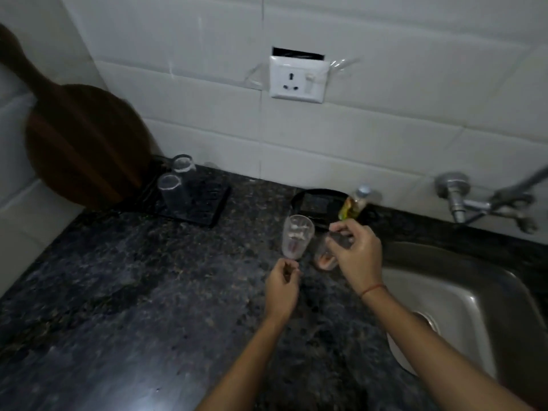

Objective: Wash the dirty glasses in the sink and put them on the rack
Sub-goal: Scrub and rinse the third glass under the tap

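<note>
Left of the sink (462,295), the left hand (281,287) pinches a glass (298,240) by its base; the right hand (354,250) grips a second glass (324,260) by its rim.

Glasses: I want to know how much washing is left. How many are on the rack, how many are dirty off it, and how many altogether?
Glasses on the rack: 2, rear glass and front glass.
Dirty glasses off the rack: 2, left glass held by the left hand, right glass held by the right hand.
Total: 4.
</note>
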